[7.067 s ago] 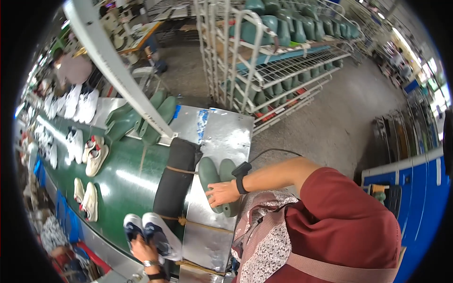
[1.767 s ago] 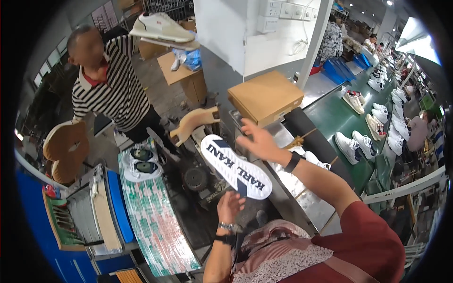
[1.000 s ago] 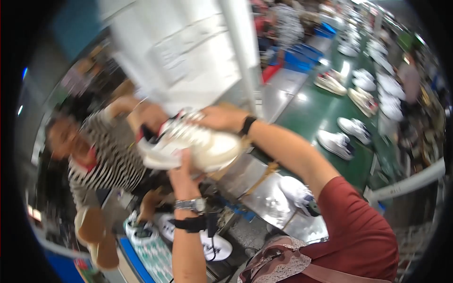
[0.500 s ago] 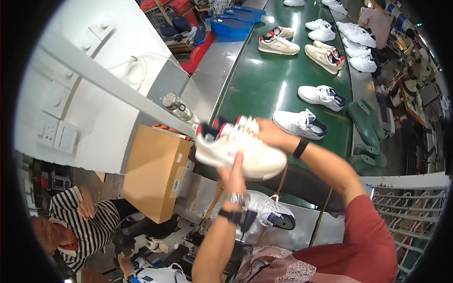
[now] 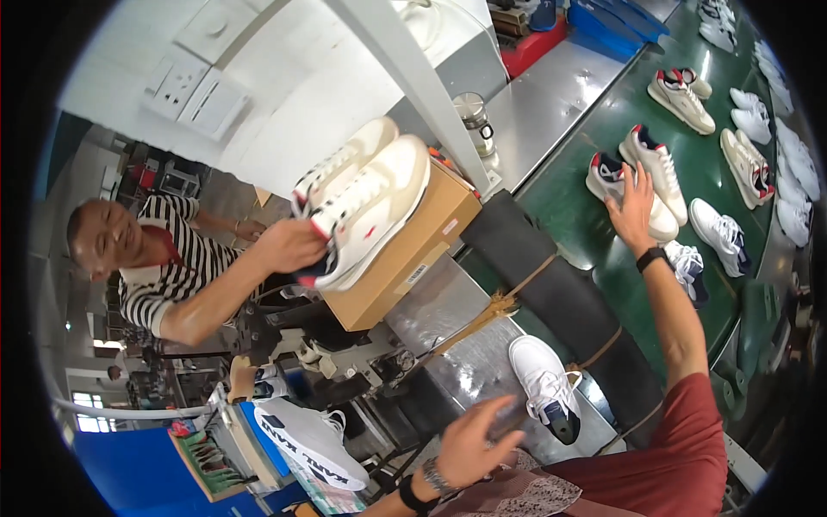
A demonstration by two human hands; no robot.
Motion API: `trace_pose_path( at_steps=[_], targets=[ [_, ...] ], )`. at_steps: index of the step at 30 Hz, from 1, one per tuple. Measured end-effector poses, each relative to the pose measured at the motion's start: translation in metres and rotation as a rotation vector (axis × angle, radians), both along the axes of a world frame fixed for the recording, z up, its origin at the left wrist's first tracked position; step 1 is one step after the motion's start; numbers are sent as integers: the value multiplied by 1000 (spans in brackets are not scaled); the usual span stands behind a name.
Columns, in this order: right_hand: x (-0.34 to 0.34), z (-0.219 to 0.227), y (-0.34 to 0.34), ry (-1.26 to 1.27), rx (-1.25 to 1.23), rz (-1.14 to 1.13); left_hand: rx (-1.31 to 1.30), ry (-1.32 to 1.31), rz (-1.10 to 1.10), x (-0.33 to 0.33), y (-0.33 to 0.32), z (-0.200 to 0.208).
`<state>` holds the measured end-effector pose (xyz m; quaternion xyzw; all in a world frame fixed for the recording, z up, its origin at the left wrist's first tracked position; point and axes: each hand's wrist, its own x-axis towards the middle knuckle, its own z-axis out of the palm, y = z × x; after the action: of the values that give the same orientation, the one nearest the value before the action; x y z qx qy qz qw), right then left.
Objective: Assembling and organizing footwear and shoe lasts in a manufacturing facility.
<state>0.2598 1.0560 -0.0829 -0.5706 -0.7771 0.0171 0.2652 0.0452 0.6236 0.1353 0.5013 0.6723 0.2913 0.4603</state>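
On the green conveyor belt [image 5: 594,129], my right hand [image 5: 635,207] lies with spread fingers over a pair of cream sneakers with red and navy collars. Its fingers touch the nearer sneaker [image 5: 662,222], beside the farther sneaker [image 5: 652,168]. My left hand [image 5: 475,444] is open and holds nothing, low in the view. A single white sneaker [image 5: 544,375] lies on the metal ledge just beyond it. At the left, a co-worker's hand [image 5: 289,247] grips another pair of cream sneakers [image 5: 379,211] by the heels, in front of a cardboard box [image 5: 405,276].
A dark padded roller [image 5: 551,267], tied with cord, crosses the belt's near end. White sneakers [image 5: 719,233] and more pairs stand along the belt. A glass bottle [image 5: 474,121] stands by a white post [image 5: 413,77]. A grey-white shoe [image 5: 310,444] rests at lower left.
The cream pair that both my hands held is now down on the belt under my right hand. My left hand has let go and drawn back. The co-worker's arm has come in with another pair.
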Motion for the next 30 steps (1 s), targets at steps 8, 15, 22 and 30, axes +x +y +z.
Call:
trace_pose_path(
  at_steps=[8, 15, 22, 30],
  targets=[
    [-179, 184, -132, 601, 151, 718, 10, -72, 462, -51, -54, -35],
    [-357, 231, -158, 185, 454, 1206, -33, -9, 344, -31, -104, -35],
    [-499, 188, -196, -478, 423, 922, -118, -229, 657, -23, -198, -60],
    [-307, 266, -200, 76, 500, 962, -174, -192, 494, -40, -187, -93]
  ],
)
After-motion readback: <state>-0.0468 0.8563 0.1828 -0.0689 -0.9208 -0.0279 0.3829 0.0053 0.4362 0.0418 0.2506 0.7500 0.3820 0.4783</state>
